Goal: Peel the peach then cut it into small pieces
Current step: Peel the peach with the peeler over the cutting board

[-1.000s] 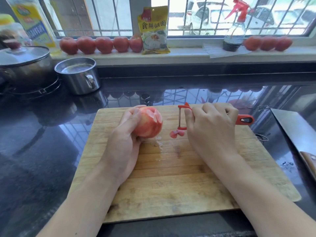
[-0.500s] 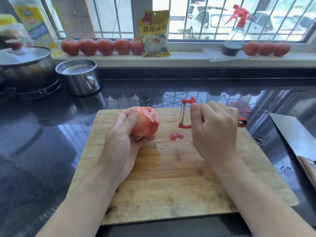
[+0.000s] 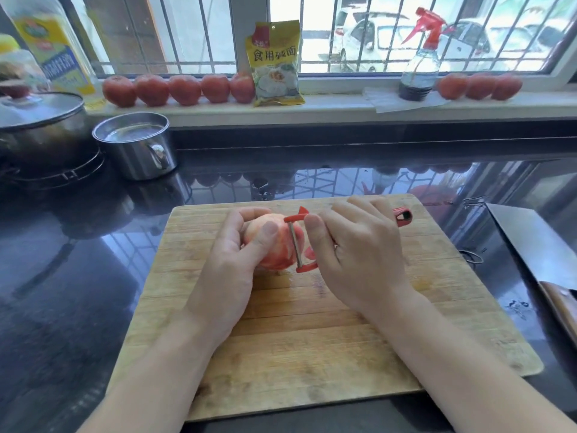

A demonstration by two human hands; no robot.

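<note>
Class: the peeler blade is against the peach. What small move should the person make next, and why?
Probably draw the peeler along the peach to lift another strip. The right hand has the blade laid against the fruit, the left hand holds it above the board, and red skin remains beside paler peeled patches, so peeling looks unfinished.

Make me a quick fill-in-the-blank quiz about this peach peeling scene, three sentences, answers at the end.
1. The left hand holds the ____ over the cutting board.
2. The right hand presses a red ____ against the fruit.
3. The spray bottle on the windowsill has a ____ trigger head.

Missing words: peach; peeler; red
</note>
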